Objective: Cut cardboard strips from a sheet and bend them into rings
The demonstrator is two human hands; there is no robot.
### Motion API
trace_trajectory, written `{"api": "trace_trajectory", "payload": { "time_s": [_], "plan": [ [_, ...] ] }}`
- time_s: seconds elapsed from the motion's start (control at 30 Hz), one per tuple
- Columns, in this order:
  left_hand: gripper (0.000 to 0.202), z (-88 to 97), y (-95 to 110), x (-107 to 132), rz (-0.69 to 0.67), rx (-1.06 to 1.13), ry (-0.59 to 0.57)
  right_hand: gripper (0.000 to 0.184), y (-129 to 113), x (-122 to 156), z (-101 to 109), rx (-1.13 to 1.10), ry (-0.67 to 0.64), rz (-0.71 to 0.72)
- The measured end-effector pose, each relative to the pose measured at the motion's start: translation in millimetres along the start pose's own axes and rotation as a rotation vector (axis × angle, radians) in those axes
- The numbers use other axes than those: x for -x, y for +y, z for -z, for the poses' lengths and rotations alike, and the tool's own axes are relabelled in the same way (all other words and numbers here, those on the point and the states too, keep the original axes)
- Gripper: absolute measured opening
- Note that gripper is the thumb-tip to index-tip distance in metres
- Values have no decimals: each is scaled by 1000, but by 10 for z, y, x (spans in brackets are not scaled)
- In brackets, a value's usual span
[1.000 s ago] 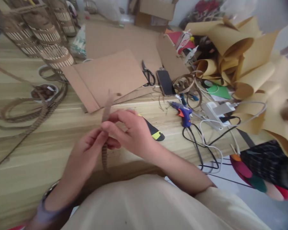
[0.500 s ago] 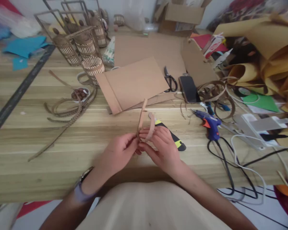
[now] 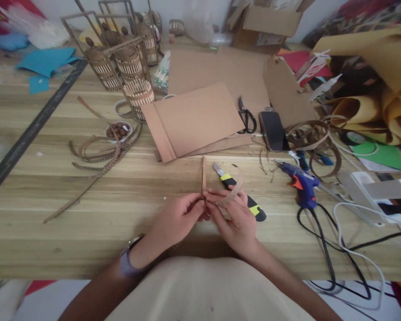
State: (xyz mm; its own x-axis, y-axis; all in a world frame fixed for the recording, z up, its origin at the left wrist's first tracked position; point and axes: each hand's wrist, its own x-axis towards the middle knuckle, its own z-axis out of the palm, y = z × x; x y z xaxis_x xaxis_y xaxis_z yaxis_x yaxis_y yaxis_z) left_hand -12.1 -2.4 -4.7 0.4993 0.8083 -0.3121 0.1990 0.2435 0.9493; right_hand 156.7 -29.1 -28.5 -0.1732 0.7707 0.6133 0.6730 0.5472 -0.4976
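Note:
Near the table's front edge, my left hand and my right hand meet, fingertips pinched together on a thin brown cardboard strip. One end of the strip stands up away from me. Its other part curls in a loop over my right fingers, blurred there. Both hands are closed on it; the exact spot between the fingertips is hidden. A black and yellow utility knife lies on the table beside and partly behind my right hand, blade out.
Cardboard sheets lie ahead, with scissors and a phone beside them. A blue glue gun with cables lies to the right. On the left are braided strips, a small bowl and slatted lantern-like pieces.
The strip's curled part has swung right and opened wider over my right fingers. My view has shifted slightly, so the table's contents appear further right. Both hands keep their pinch.

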Motion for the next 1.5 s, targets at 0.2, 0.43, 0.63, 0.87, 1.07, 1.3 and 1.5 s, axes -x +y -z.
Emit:
{"api": "trace_trajectory", "payload": {
  "time_s": [0.2, 0.43, 0.63, 0.87, 1.07, 1.3, 1.5],
  "plan": [
    [27, 6, -28, -1, 46, 76, -12, 17, -15, 4, -26, -35, -6, -21],
    [28, -3, -55, 22, 33, -5, -11, 14, 1, 35, -32, -9, -14, -24],
    [29, 9, -64, 50, -2, -60, -7, 14, -6, 47, -36, -36, -7, -104],
    [29, 26, -60, 60, -31, -91, -35, 14, -5, 63, -23, -136, 52, -337],
    [34, 38, -114, 27, -30, 71, -79, 13, 0, 77, -28, -143, 7, -181],
    [32, 25, -146, 20, -37, 12, -37, 15, 15, 61, -33, 11, -24, -60],
    [31, 10, -105, 54, -86, -11, -58, 13, -15, 65, -17, -1, -12, -118]
  ]
}}
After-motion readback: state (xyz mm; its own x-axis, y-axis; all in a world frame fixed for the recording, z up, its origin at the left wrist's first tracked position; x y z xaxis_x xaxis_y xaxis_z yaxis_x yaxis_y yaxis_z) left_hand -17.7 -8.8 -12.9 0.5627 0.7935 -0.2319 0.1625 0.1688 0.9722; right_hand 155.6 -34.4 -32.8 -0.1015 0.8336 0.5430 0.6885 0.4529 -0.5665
